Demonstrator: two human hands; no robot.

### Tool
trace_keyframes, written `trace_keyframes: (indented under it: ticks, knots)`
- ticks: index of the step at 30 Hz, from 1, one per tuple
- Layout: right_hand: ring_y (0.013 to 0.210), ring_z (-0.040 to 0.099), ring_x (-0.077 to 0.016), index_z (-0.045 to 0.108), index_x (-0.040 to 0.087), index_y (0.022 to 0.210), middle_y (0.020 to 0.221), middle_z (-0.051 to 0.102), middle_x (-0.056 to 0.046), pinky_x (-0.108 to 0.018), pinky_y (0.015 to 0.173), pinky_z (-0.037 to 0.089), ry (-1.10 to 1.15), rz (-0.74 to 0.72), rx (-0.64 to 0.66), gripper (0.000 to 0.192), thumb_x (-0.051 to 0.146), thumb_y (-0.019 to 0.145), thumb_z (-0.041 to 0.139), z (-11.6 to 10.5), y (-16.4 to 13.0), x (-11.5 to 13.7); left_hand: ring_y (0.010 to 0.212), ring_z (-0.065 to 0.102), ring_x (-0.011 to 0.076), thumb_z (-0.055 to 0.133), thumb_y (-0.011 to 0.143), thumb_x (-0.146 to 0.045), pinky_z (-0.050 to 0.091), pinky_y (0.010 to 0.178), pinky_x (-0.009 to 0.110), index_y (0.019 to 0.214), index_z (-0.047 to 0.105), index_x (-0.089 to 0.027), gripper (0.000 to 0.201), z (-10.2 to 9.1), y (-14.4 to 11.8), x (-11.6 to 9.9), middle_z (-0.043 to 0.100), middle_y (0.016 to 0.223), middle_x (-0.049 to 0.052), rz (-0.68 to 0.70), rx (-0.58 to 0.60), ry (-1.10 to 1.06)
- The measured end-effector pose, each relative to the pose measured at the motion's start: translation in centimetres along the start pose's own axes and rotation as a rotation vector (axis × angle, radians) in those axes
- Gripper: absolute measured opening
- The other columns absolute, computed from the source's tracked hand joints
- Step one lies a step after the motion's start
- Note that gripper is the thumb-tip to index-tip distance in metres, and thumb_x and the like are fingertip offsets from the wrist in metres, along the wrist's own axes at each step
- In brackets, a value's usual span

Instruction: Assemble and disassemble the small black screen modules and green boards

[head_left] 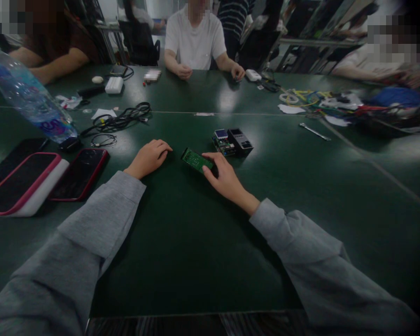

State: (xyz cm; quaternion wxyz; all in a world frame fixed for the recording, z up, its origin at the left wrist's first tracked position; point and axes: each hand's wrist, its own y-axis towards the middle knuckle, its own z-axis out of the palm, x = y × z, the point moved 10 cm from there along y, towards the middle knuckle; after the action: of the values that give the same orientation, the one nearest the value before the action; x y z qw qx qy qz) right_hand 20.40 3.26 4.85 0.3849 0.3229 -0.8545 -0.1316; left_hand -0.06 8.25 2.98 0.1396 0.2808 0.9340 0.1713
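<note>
My right hand (229, 179) grips a green circuit board (195, 160) by its right end, thumb on the near side and fingers on the far side. The board is tilted slightly, just above or against the dark green table (182, 242); I cannot tell if it touches. To its left, my left hand (149, 158) rests on the tabletop with fingers stretched out and nothing in them. Beyond my right hand lie another circuit board with a small screen (225, 143) and a dark case with light markings (240, 140), side by side.
At left are a tilted water bottle (38, 98), a red-edged phone (80, 175), a pink-framed device (23, 182) and black cables (126, 116). A wrench (315, 132) lies at right, before a tangle of wires (357, 105). A person in a white shirt (196, 39) sits opposite.
</note>
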Motion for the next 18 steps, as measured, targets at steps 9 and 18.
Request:
trace_keyframes:
  ticks: [9,18]
  knots:
    - [0.117,0.056,-0.0264,0.048,0.023,0.137,0.129,0.055,-0.01,-0.049,0.098,0.052,0.02,-0.051,0.128,0.044,0.029,0.094,0.057,0.8,-0.2,1.2,0.111,0.058,0.0241,0.042,0.098,-0.021,0.048,0.097,0.043,0.114,0.064,-0.019,0.027,0.2,0.0,0.1,0.065,0.119,0.01,0.008,0.007,0.013]
    - [0.121,0.055,-0.0274,0.047,0.023,0.137,0.131,0.053,-0.011,-0.051,0.102,0.051,0.039,-0.096,0.157,0.047,0.025,0.091,0.059,1.0,-0.3,1.6,0.111,0.059,0.024,0.043,0.098,-0.021,0.048,0.097,0.044,0.115,0.064,-0.021,0.027,0.0,0.0,0.0,0.065,0.118,0.009,0.008,0.002,-0.006]
